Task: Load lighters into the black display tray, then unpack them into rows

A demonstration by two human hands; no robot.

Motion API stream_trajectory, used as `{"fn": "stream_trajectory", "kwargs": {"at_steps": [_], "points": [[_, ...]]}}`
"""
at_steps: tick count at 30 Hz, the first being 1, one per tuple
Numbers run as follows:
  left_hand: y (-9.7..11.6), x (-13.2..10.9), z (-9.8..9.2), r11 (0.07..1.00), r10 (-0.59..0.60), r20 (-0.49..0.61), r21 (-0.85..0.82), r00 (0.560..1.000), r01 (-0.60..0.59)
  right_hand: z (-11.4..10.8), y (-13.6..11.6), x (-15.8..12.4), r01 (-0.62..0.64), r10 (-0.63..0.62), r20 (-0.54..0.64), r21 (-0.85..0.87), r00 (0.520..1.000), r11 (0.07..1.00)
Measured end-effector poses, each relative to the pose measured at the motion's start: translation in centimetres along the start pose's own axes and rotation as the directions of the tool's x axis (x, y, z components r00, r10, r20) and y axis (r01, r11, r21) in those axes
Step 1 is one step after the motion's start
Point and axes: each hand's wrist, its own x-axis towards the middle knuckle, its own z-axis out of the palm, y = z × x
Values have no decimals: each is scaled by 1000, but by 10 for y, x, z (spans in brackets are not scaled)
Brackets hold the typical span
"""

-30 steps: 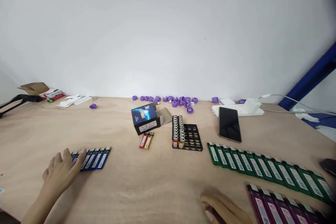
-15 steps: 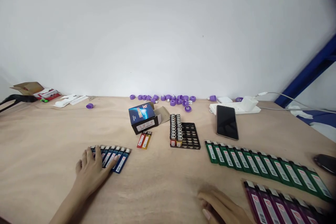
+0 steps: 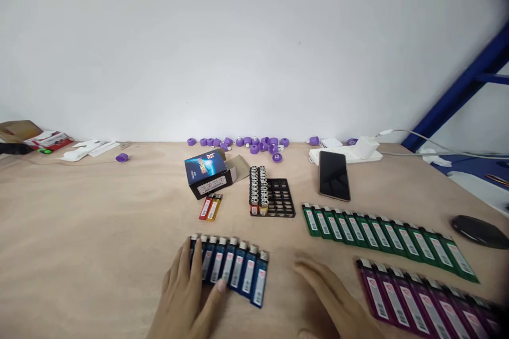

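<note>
My left hand (image 3: 185,291) lies on the left part of a row of blue lighters (image 3: 237,270). Its fingers are stretched out, with the thumb resting across the lower ends of some of them, and partly cover the leftmost lighters. To the right of this row, my right hand (image 3: 332,296) hovers low over or rests on the table with extended fingers and nothing visible in it; its thumb is mostly cut off by the bottom edge. Beyond it on the right lie a row of purple lighters (image 3: 411,302) and, farther back, a row of green lighters (image 3: 377,235).
Mid-table is a black tray (image 3: 280,198) partly filled with upright lighters (image 3: 259,190). Beside it lie an open blue box (image 3: 207,169), a red lighter (image 3: 205,208) and a yellow lighter (image 3: 214,209). Purple caps (image 3: 254,144), a phone (image 3: 334,176) and a power strip (image 3: 374,156) are farther back.
My left hand and the blue lighters have slid right and toward me, closer to my right hand. My right hand's fingers have straightened. The whole view has shifted slightly.
</note>
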Motion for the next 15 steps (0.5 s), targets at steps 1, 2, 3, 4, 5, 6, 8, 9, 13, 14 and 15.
{"fn": "stream_trajectory", "kwargs": {"at_steps": [1, 2, 3, 4, 5, 6, 8, 9, 13, 14, 15], "points": [[7, -4, -1, 997, 58, 1, -42, 998, -58, 0, -2, 0, -2, 3, 14, -22, 1000, 1000], [13, -7, -4, 990, 106, 11, -92, 994, -104, -1, -6, 0, -1, 2, 28, -43, 1000, 999], [18, -8, -8, 978, 154, 30, -147, 988, -148, -2, -9, 1, -1, 4, 44, -62, 999, 998], [22, -6, -12, 962, 198, 47, -201, 979, -185, -4, -12, 3, -7, 12, 63, -78, 998, 997], [25, -3, -17, 945, 232, 49, -250, 971, -213, -6, -15, 5, -13, 21, 86, -90, 996, 996], [27, 1, -22, 928, 259, 42, -287, 965, -236, -8, -17, 8, -21, 32, 115, -96, 993, 995], [26, 11, -32, 911, 278, -5, -316, 961, -265, -12, -20, 12, -41, 56, 164, -95, 985, 995], [24, 15, -37, 913, 261, -51, -312, 964, -263, -13, -19, 14, -57, 72, 173, -92, 982, 994], [22, 29, -59, 898, 181, -210, -364, 961, -249, -16, -13, 17, -101, 115, 155, -92, 981, 991], [24, 32, -64, 878, 174, -224, -407, 959, -254, -16, -9, 16, -91, 105, 143, -101, 984, 991], [27, 36, -69, 850, 173, -230, -457, 958, -263, -16, -6, 16, -68, 82, 126, -112, 989, 991]]}}
